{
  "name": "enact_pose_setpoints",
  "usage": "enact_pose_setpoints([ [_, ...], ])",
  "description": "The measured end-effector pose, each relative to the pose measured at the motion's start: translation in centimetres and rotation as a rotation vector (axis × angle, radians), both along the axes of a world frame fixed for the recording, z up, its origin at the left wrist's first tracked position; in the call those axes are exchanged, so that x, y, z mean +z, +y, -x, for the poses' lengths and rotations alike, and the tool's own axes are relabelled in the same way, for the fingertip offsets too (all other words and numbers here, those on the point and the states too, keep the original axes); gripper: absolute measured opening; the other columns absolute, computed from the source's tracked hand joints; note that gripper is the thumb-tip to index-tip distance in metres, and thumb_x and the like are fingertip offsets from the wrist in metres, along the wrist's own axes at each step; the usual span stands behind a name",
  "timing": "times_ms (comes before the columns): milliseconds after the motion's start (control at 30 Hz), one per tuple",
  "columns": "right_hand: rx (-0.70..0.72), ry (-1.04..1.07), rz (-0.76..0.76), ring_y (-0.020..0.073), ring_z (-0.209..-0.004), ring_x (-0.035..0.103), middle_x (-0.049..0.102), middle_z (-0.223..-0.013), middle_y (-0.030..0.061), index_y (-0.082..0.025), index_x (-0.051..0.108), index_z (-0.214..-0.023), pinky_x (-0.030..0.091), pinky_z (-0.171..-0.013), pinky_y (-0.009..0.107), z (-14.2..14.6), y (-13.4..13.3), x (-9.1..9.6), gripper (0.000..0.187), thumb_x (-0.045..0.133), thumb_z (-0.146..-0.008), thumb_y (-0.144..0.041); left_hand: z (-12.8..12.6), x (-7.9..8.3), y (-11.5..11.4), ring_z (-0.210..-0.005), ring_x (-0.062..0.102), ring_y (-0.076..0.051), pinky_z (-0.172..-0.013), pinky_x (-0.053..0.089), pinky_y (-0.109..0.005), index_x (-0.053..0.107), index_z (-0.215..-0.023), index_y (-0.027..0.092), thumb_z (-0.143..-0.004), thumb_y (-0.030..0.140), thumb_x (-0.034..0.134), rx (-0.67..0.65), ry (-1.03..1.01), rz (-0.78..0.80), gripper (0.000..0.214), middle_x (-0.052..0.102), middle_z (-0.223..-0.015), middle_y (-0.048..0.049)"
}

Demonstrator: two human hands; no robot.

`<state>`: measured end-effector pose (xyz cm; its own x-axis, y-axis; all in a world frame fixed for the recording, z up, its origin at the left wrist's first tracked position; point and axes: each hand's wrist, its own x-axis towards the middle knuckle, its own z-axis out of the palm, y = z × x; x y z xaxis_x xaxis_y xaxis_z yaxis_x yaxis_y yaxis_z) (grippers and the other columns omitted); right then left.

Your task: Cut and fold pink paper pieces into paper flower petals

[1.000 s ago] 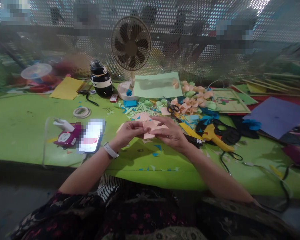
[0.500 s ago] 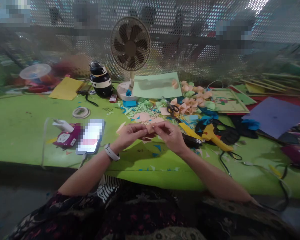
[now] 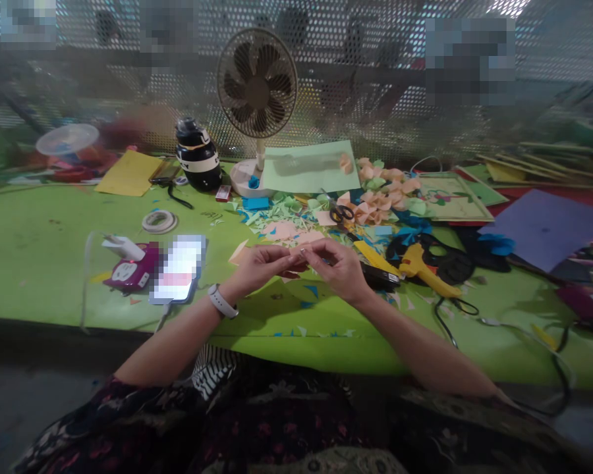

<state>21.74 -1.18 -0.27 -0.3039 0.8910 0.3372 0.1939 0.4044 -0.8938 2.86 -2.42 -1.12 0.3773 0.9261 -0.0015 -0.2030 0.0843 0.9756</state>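
Note:
My left hand (image 3: 261, 265) and my right hand (image 3: 337, 266) meet above the green table (image 3: 39, 243), fingertips pinched together on a small folded piece of peach paper (image 3: 296, 251). Only a thin edge of the paper shows between the fingers. A white watch sits on my left wrist. Just beyond the hands lie more peach paper pieces (image 3: 281, 230) and green scraps. A phone (image 3: 179, 268) lies to the left of my left hand.
A desk fan (image 3: 257, 99) stands at the back, with a black bottle (image 3: 196, 155) to its left. Scissors (image 3: 342, 213), peach paper flowers (image 3: 383, 191), a yellow glue gun (image 3: 422, 266) with its cable, a tape roll (image 3: 160, 221) and purple paper (image 3: 543, 229) lie around.
The peach paper was held open and broad between my hands. Now it is folded small and both hands' fingertips have closed in on it.

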Motion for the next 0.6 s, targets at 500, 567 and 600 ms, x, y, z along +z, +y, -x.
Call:
enact_pose_setpoints([
  [500,0.011,0.019,-0.002,0.0204,-0.079,0.07,0.075,-0.087,0.0059,-0.022,0.069,-0.087,0.059,-0.076,0.038,0.06,-0.04,-0.03,0.027,0.066,-0.085,-0.049,-0.07,-0.38,0.01,-0.088,0.076,-0.021,-0.081,0.063,-0.035,0.077,-0.096,0.016,-0.075,0.048,0.079,0.02,-0.016,-0.006,0.038,0.079,-0.095,-0.0111],
  [567,0.01,0.018,-0.003,0.0203,-0.079,0.07,0.075,-0.088,0.0059,-0.022,0.069,-0.087,0.059,-0.076,0.037,0.06,-0.03,-0.07,0.026,0.066,-0.086,-0.048,-0.09,-0.47,0.05,-0.088,0.076,-0.021,-0.081,0.063,-0.035,0.077,-0.096,0.016,-0.075,0.047,0.08,0.021,-0.022,-0.005,0.038,0.078,-0.095,-0.011],
  [600,0.012,0.019,-0.006,0.0201,-0.079,0.07,0.075,-0.088,0.0058,-0.022,0.069,-0.087,0.059,-0.075,0.037,0.06,-0.03,-0.09,0.025,0.066,-0.086,-0.047,-0.1,-0.5,0.06,-0.088,0.076,-0.021,-0.081,0.063,-0.036,0.077,-0.096,0.016,-0.075,0.047,0.08,0.023,-0.024,-0.004,0.038,0.078,-0.095,-0.011],
])
